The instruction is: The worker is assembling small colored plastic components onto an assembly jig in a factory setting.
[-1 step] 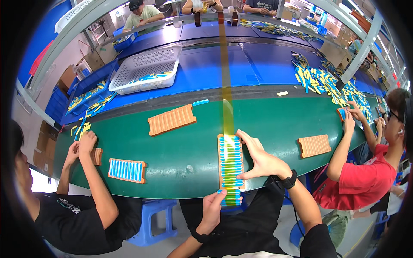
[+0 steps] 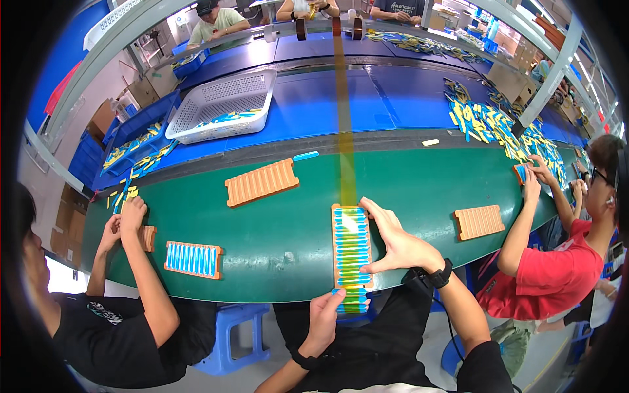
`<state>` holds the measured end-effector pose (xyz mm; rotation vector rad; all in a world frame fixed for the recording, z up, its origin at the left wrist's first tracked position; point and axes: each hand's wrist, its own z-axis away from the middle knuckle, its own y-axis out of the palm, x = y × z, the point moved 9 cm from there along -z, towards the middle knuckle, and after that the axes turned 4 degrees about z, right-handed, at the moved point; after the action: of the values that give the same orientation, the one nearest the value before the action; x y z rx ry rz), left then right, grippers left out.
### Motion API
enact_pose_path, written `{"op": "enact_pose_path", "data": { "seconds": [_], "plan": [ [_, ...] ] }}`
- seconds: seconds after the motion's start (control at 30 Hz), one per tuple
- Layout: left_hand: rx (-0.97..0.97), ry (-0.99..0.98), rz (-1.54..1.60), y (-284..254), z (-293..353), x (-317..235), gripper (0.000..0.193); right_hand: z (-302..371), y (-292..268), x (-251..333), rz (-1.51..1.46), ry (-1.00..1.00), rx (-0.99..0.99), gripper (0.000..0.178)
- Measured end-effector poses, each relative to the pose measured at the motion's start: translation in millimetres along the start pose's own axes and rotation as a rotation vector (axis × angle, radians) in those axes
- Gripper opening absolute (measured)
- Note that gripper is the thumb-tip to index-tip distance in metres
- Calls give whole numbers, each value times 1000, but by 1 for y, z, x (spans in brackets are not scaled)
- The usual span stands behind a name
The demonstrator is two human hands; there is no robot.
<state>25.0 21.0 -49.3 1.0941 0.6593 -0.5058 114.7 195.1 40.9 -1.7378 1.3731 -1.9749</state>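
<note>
An orange grooved tray [image 2: 336,250] lies lengthwise at the near edge of the green table, filled with blue strips. Amber clear tape [image 2: 346,131] runs from the far roll down over the strips, which look greenish beneath it. At the near end, a taped row of blue strips [image 2: 354,302] extends past the tray and the table edge. My left hand [image 2: 322,318] pinches that row at its left side. My right hand [image 2: 403,242] is spread along the tray's right side, fingertips at the far corner and thumb on the strips' near right ends.
Tape rolls [image 2: 336,27] hang on a bar at the back. Empty orange trays [image 2: 262,183] lie left and right; a filled one [image 2: 193,260] lies left. A white basket [image 2: 226,98] and a strip pile [image 2: 488,124] stand beyond. Co-workers sit on both sides.
The tape's glare has moved from beyond the tray onto its far part, and the tape there looks flatter. Both my hands stay in place.
</note>
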Motion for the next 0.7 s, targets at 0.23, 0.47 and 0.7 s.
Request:
{"op": "enact_pose_path", "data": {
  "seconds": [0.23, 0.47, 0.7],
  "plan": [
    [-4, -11, -18, 9, 2, -3, 24, -2, 0, 3, 55, 21, -8, 129],
    [-29, -9, -111, 11, 0, -3, 28, 4, -7, -5, -256, 76, -21, 114],
    [-68, -32, -133, 11, 0, -3, 29, 15, -28, 23, -42, 29, -282, 58]
  ]
}}
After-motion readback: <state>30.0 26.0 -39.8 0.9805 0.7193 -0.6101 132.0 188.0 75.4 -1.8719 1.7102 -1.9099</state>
